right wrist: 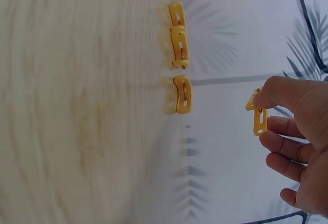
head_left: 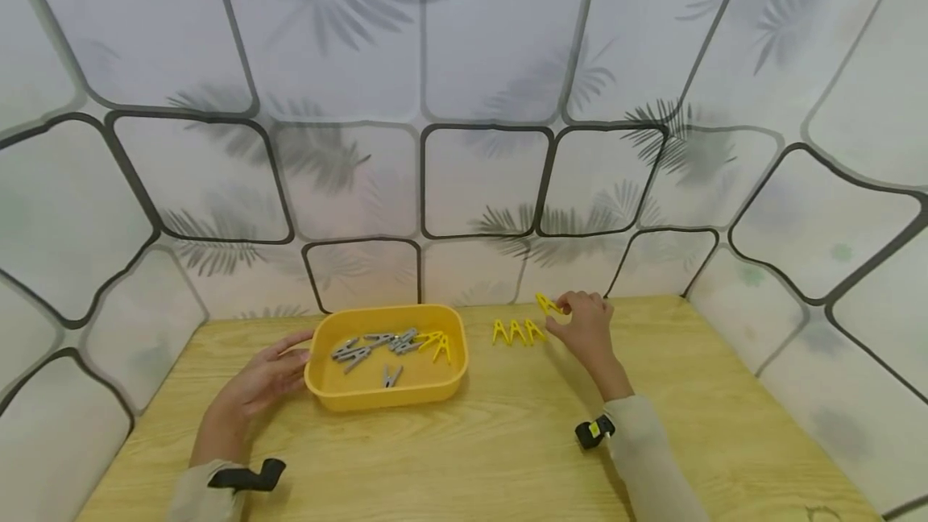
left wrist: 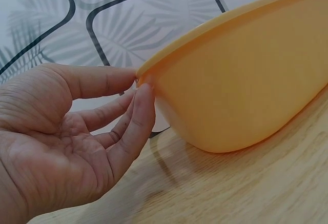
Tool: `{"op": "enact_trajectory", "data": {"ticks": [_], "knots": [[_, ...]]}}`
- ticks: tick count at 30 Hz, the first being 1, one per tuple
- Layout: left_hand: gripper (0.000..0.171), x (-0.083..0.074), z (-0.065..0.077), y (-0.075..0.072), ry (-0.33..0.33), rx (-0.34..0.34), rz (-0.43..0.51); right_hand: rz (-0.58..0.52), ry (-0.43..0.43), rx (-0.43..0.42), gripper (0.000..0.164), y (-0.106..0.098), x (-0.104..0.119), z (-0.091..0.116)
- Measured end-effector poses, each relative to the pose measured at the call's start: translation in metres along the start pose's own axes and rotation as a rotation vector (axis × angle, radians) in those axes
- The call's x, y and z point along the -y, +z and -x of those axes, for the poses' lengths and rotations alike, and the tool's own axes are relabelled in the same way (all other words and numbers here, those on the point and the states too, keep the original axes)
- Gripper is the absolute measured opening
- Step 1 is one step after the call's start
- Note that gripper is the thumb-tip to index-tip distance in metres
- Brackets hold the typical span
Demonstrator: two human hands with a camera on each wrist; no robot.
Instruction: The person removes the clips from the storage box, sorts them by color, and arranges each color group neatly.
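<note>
My left hand (head_left: 264, 381) is at the left end of a yellow plastic basin (head_left: 384, 401). In the left wrist view, the thumb and a fingertip pinch the basin's rim (left wrist: 205, 29). Grey clothespins (head_left: 355, 357) and a few yellow clothespins (head_left: 441, 347) lie inside it. My right hand (head_left: 587, 329) pinches a yellow clothespin (head_left: 547, 304) by thumb and forefinger, raised above the tabletop. Three yellow clothespins (head_left: 517, 333) stand in a row, legs down, just left of that hand. The right wrist view shows the held clothespin (right wrist: 260, 119) apart from the row.
The wooden table (head_left: 493, 441) runs back to a wall covering (head_left: 478, 184) with leaf and frame patterns, which also encloses both sides. The row of clothespins stands near the table's back edge, right of the basin. Each wrist wears a black camera strap (head_left: 246, 475).
</note>
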State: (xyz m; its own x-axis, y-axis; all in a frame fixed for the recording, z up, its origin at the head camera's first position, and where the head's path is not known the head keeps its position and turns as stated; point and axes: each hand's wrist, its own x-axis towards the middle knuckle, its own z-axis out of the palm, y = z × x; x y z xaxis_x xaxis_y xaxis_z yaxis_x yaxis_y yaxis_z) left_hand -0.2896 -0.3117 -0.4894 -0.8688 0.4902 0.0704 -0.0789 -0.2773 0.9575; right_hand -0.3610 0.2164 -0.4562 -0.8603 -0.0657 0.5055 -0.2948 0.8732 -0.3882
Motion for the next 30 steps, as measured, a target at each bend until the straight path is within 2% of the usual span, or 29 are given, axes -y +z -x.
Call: {"op": "enact_trajectory", "data": {"ticks": [9,19,30], "knots": [[0.045,0.001,0.000,-0.001,0.006,0.005,0.021,0.004,0.064,0.072,0.024,0.001,-0.009,0.000],[0.044,-0.001,0.001,0.002,0.000,-0.001,0.013,0.018,0.169,0.216,0.022,0.005,-0.016,0.000],[0.044,-0.001,0.001,0.002,0.004,0.006,0.030,0.055,0.203,0.249,0.027,0.009,-0.016,0.003]]}}
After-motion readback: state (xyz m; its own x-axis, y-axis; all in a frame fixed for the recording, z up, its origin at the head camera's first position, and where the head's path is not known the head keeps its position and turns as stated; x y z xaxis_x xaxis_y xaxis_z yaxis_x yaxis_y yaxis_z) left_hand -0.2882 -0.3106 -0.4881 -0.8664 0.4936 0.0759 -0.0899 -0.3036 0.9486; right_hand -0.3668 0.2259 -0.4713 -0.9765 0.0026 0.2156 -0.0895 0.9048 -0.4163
